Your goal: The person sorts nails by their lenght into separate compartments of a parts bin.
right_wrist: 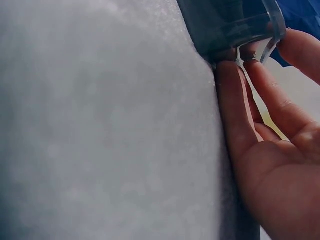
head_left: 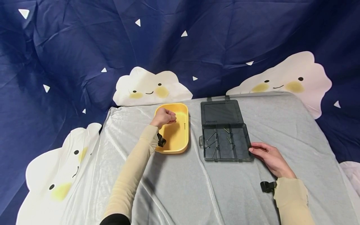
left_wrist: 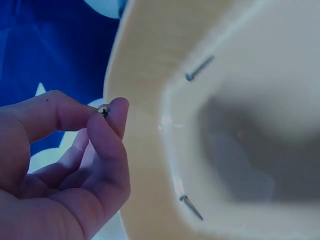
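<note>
We pinch a screw (left_wrist: 104, 113) between the fingertips of our left hand (head_left: 164, 117), above the yellow tray (head_left: 175, 140) on the left; our right hand (head_left: 272, 158), fingers nearly straight, touches the grey case's (head_left: 240, 144) right edge

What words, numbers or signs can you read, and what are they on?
No words or numbers are clear enough to read.
Dark case lid: a faint mark near its lower left corner in the head view, too small and blurred to read.
Right sleeve: a tiny dark mark; I can't tell if it's writing.
</note>
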### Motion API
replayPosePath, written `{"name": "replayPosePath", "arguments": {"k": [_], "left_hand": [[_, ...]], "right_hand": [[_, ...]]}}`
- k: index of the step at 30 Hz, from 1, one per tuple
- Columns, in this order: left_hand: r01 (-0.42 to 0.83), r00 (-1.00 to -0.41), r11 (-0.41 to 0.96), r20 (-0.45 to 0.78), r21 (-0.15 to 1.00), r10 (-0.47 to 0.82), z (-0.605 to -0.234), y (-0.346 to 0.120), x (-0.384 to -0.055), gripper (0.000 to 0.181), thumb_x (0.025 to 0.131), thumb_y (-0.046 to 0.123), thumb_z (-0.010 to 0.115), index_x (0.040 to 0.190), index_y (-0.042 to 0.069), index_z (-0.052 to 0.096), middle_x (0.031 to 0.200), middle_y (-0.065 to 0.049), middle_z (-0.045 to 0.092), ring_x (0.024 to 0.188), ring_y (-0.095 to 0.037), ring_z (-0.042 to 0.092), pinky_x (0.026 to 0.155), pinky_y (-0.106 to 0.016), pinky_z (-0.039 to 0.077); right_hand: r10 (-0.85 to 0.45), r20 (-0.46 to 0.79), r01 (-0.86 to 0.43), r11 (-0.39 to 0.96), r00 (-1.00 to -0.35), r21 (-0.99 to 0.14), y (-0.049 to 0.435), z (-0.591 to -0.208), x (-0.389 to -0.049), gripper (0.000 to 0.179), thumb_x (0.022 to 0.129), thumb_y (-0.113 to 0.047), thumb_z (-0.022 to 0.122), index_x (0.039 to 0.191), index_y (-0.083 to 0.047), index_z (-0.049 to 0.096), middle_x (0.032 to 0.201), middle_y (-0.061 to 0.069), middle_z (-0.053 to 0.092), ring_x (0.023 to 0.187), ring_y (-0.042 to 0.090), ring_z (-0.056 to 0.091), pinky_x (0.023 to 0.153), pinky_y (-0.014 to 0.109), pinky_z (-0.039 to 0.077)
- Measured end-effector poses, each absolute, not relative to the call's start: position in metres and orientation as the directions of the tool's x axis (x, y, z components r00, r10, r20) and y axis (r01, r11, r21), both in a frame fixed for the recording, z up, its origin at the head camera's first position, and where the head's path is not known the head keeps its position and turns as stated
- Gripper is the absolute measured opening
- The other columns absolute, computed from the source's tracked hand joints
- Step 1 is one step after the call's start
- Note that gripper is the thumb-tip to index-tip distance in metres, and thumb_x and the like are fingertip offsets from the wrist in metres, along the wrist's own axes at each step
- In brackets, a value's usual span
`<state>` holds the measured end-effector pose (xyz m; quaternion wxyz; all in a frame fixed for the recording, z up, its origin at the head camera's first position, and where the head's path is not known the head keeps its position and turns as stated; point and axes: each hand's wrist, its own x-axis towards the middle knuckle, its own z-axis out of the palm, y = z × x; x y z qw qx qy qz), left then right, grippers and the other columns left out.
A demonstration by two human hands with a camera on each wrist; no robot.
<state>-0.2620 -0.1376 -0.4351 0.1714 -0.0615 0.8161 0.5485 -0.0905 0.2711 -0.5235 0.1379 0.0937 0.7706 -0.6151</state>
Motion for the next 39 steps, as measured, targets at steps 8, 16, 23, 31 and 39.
{"name": "replayPosePath", "arguments": {"k": [8, 16, 23, 31, 39], "left_hand": [[-0.362, -0.914, 0.18, -0.386, 0.915, 0.124, -0.429, -0.133, -0.261, 0.029, 0.087, -0.007, 0.063, 0.114, -0.016, 0.057, 0.09, -0.019, 0.069, 0.063, -0.011, 0.068, 0.066, -0.022, 0.058], [-0.377, -0.909, 0.026, -0.375, 0.926, 0.183, -0.42, -0.122, -0.251, 0.034, 0.087, -0.008, 0.06, 0.12, -0.017, 0.055, 0.076, -0.005, 0.069, 0.065, -0.01, 0.069, 0.057, -0.016, 0.054], [-0.385, -0.899, -0.005, -0.374, 0.923, 0.227, -0.413, -0.111, -0.24, 0.029, 0.088, -0.004, 0.062, 0.116, -0.01, 0.057, 0.085, -0.008, 0.069, 0.067, -0.01, 0.068, 0.056, -0.016, 0.051], [-0.4, -0.892, -0.099, -0.362, 0.911, 0.27, -0.408, -0.101, -0.229, 0.025, 0.09, -0.004, 0.059, 0.115, -0.007, 0.057, 0.078, -0.001, 0.07, 0.07, -0.01, 0.067, 0.061, -0.017, 0.052], [-0.432, -0.878, -0.177, -0.368, 0.884, 0.306, -0.407, -0.093, -0.224, 0.02, 0.093, -0.004, 0.055, 0.113, -0.003, 0.056, 0.079, -0.001, 0.069, 0.071, -0.01, 0.064, 0.066, -0.018, 0.052]], "right_hand": [[-0.027, -0.327, 0.313, 0.226, -0.944, -0.922, 0.27, -0.523, -0.09, 0.065, 0.089, -0.037, 0.068, 0.137, 0.004, 0.047, 0.103, -0.028, 0.056, 0.094, -0.015, 0.054, 0.08, 0.01, 0.049], [-0.025, -0.327, 0.314, 0.221, -0.945, -0.923, 0.27, -0.523, -0.09, 0.065, 0.09, -0.037, 0.067, 0.136, 0.003, 0.048, 0.104, -0.028, 0.055, 0.094, -0.015, 0.054, 0.08, 0.01, 0.049], [-0.028, -0.32, 0.308, 0.207, -0.947, -0.929, 0.271, -0.523, -0.089, 0.063, 0.09, -0.036, 0.068, 0.135, 0.003, 0.049, 0.103, -0.028, 0.057, 0.094, -0.015, 0.055, 0.08, 0.01, 0.049], [-0.023, -0.317, 0.305, 0.213, -0.948, -0.928, 0.27, -0.523, -0.089, 0.063, 0.09, -0.036, 0.068, 0.136, 0.004, 0.049, 0.103, -0.028, 0.057, 0.094, -0.014, 0.056, 0.079, 0.01, 0.049], [-0.028, -0.31, 0.299, 0.195, -0.95, -0.934, 0.27, -0.523, -0.089, 0.059, 0.09, -0.032, 0.068, 0.135, 0.003, 0.05, 0.103, -0.026, 0.058, 0.096, -0.011, 0.057, 0.08, 0.012, 0.05]]}}
